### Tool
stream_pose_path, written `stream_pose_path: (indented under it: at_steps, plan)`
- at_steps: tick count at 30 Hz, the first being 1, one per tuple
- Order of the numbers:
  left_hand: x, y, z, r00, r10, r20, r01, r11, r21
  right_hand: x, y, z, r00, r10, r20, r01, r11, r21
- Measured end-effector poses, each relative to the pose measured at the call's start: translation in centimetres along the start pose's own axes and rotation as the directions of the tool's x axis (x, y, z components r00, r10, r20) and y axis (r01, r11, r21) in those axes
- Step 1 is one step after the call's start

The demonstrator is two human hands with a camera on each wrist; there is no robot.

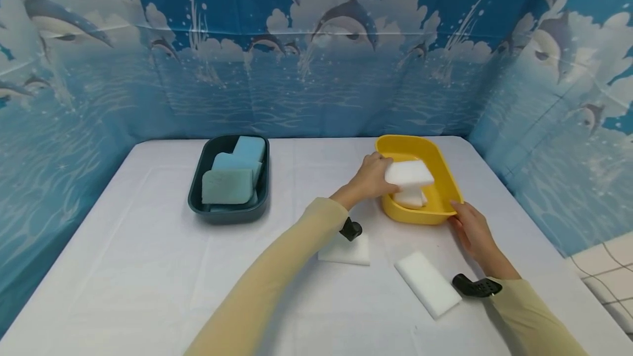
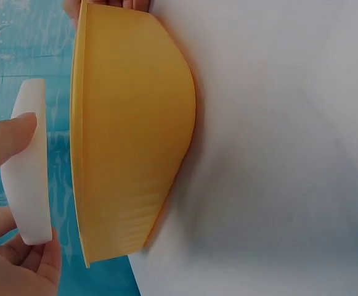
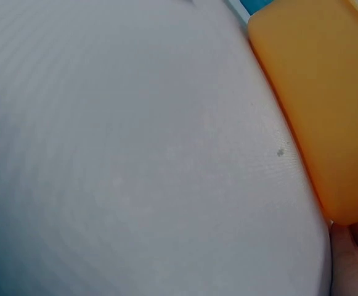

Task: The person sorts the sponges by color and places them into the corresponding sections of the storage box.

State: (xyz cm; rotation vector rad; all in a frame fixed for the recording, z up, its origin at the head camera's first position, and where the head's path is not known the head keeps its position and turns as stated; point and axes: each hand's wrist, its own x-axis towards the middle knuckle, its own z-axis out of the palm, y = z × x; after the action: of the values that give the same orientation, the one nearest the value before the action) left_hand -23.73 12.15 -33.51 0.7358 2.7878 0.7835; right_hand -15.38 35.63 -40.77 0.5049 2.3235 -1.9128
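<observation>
My left hand (image 1: pixel 372 179) grips a white sponge (image 1: pixel 409 172) over the left side of a yellow plastic tray (image 1: pixel 447 180). In the left wrist view, the thumb lies on one face of that sponge (image 2: pixel 28 166) and the fingers are at its lower end. Beneath it, another white sponge (image 1: pixel 411 198) is inside the tray. My right hand (image 1: pixel 473 231) holds the tray's near right corner, with the thumb at the rim. The right wrist view shows only part of this hand (image 3: pixel 352 262), low beside the tray wall.
Two white sponges lie on the white-covered table (image 1: pixel 148 268): one sponge (image 1: pixel 346 250) partly under my left forearm, another sponge (image 1: pixel 428 284) left of my right wrist. A dark green tray (image 1: pixel 262 205) at the left contains several blue-green sponges (image 1: pixel 227 186). A dolphin-print curtain (image 1: pixel 316 92) borders the table.
</observation>
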Motion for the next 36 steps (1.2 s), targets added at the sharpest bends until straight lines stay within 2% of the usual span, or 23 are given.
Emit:
stream_pose_path:
  at_steps: [6, 11, 16, 23, 28, 32, 36]
  plan:
    - [0.8, 0.4, 0.5, 0.998, -0.029, -0.049, 0.029, 1.000, 0.002, -0.1, -0.1, 0.1, 1.000, 0.006, 0.012, -0.007, 1.000, 0.003]
    - [1.2, 0.9, 0.8, 0.992, -0.047, -0.117, 0.046, 0.999, -0.007, 0.0, -0.2, 0.1, 1.000, 0.007, 0.014, -0.007, 1.000, -0.017]
    - [1.6, 1.1, 0.9, 0.986, -0.063, -0.155, 0.062, 0.998, -0.011, 0.1, -0.3, 0.1, 1.000, -0.010, 0.015, 0.010, 1.000, -0.013]
    - [1.8, 1.4, 0.8, 0.982, -0.098, -0.161, 0.094, 0.995, -0.031, 0.0, -0.2, 0.4, 1.000, -0.012, 0.009, 0.012, 1.000, -0.004]
    - [2.3, 1.6, 1.1, 0.975, -0.130, -0.181, 0.106, 0.985, -0.137, 0.1, -0.1, 0.5, 1.000, 0.000, 0.015, -0.001, 1.000, 0.010]
    - [2.3, 1.8, 1.4, 0.977, -0.123, -0.174, 0.084, 0.973, -0.215, 0.0, -0.1, 0.5, 1.000, 0.015, 0.014, -0.015, 1.000, 0.001]
    - [2.1, 1.9, 1.5, 0.984, -0.096, -0.152, 0.059, 0.971, -0.233, -0.1, -0.1, 0.1, 1.000, 0.020, 0.005, -0.020, 1.000, -0.003]
